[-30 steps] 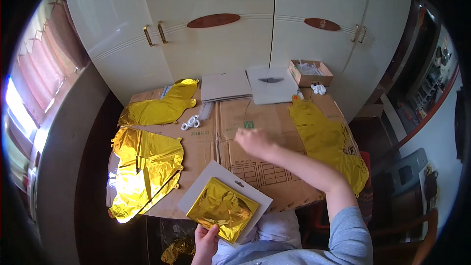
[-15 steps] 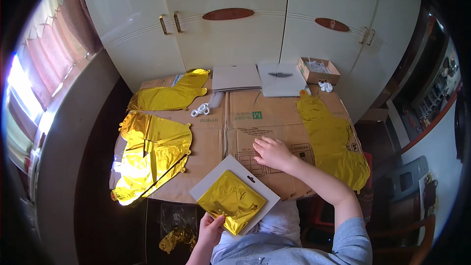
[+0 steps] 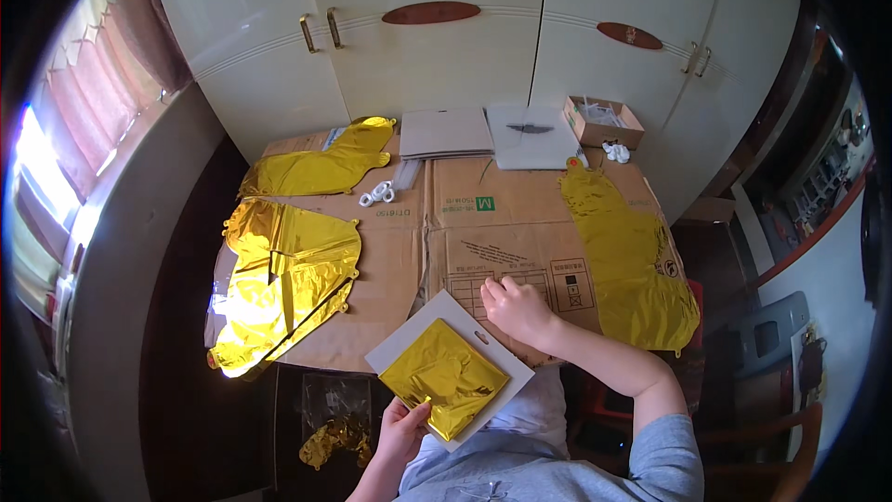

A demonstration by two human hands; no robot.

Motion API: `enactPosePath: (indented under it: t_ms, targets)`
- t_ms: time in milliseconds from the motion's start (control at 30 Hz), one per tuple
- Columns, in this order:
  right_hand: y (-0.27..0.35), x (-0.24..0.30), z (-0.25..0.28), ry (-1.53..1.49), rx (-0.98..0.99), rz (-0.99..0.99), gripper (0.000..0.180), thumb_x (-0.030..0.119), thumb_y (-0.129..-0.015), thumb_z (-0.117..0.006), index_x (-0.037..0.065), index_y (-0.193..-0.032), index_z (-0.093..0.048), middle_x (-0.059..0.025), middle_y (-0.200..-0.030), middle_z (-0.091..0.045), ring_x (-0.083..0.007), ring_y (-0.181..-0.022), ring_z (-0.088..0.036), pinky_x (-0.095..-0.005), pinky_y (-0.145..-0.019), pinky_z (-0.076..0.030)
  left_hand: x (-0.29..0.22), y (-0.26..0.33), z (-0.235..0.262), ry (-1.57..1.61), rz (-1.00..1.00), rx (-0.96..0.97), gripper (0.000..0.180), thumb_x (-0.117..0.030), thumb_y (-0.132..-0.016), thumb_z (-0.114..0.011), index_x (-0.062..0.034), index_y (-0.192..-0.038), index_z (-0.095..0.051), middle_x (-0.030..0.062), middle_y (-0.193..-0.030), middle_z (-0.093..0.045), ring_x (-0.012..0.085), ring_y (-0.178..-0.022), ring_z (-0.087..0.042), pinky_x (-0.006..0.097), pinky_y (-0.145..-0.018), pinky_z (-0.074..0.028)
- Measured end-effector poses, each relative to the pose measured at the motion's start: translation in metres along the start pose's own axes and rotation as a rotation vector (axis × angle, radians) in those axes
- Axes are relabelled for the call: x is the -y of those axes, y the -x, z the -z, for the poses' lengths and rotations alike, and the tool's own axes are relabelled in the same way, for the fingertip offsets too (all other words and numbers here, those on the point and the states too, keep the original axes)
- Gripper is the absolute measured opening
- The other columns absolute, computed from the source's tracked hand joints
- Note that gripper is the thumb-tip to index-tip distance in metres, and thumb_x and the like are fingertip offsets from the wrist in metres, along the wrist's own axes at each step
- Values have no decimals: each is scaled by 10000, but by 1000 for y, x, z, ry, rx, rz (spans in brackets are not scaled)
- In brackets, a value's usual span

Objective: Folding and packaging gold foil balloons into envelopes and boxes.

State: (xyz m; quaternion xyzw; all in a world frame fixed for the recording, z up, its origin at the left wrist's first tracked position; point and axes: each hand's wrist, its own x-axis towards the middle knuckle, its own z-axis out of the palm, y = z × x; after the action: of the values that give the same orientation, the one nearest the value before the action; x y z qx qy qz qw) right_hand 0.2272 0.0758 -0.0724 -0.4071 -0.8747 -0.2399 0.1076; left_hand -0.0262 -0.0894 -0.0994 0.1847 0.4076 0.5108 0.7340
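My left hand (image 3: 402, 429) grips the lower corner of a grey card (image 3: 383, 350) with a folded gold foil balloon (image 3: 444, 376) lying on it. The thumb presses the foil from above. The card is turned like a diamond, in front of my lap at the table's near edge, and has a hanging slot in its right corner. My right hand (image 3: 520, 311) is over the cardboard, just beyond the card's upper right side. Its fingers are curled inward; what they hold, if anything, is hidden.
Flattened cardboard (image 3: 390, 270) covers the table. Flat gold foil balloons lie at left (image 3: 307, 256), far left (image 3: 321, 167) and right (image 3: 623, 265). At the back are grey cards (image 3: 446, 133), a white sheet (image 3: 534, 141), an open box (image 3: 604, 125) and white ribbon rolls (image 3: 378, 193).
My right hand has moved slightly toward me and right, and its fingers have curled in. The card and foil in my left hand have shifted a little right. The view has tilted slightly.
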Motion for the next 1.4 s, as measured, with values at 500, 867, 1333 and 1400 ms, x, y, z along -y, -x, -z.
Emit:
enactPosePath:
  t_ms: [500, 867, 1333, 1400]
  targets:
    - [6, -4, 5, -598, -69, -253, 107, 218, -822, -694, 129, -801, -640, -29, -797, -610, -227, -758, -653, -364, -629, -544, -2, -2, 1, -31, 51, 39, 317, 23, -921, -540, -7, -1236, -507, 128, -1173, -638, 226, -1040, -651, 371, -903, -531]
    - [12, 0, 13, -557, -94, -158, 76, 172, -828, -654, 131, -786, -607, -21, -762, -584, -213, -720, -652, -360, -572, -546, -13, -9, -4, 24, -25, 2, 225, 2, -935, -552, -4, -1158, -524, 131, -1088, -655, 218, -934, -678, 361, -763, -587]
    - [12, 22, 25, -467, -99, -153, 111, 158, -766, -701, 127, -778, -596, -10, -739, -570, -180, -681, -639, -319, -546, -534, 21, -20, -30, -37, -130, -76, 211, -9, -961, -524, -1, -1169, -494, 150, -1132, -636, 229, -961, -677, 367, -784, -600]
    - [10, 25, 27, -471, -131, -162, 125, 155, -754, -703, 125, -781, -585, -10, -737, -563, -179, -675, -632, -320, -545, -533, 24, -22, -32, -17, -126, -81, 195, 14, -949, -520, 1, -1144, -501, 160, -1125, -637, 240, -959, -679, 359, -773, -602]
